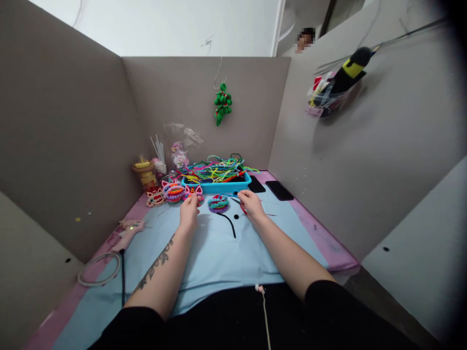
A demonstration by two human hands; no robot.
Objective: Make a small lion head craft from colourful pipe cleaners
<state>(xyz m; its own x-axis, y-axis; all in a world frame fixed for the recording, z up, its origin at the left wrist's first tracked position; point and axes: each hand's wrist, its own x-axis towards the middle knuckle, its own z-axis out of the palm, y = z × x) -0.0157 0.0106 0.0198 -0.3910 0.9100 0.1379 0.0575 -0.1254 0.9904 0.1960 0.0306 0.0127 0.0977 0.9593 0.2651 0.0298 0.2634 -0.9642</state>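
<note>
Left hand and right hand flank 1 multicoloured fuzzy piece

Both forearms slant inward from the near side, wrists raised. The 2 hands are narrow, fingers drawn together; whether either grips anything, I cannot tell. Red-handled scissors lie at the right hand's fingers. The fuzzy piece sits between the hands on the worktop, with 1 black strip on its near side.

Tray at the table's back
Stems lie in it, phones to its right, a cup left; an ornament sits before it, a strip nearer, the glue gun far left.
</note>
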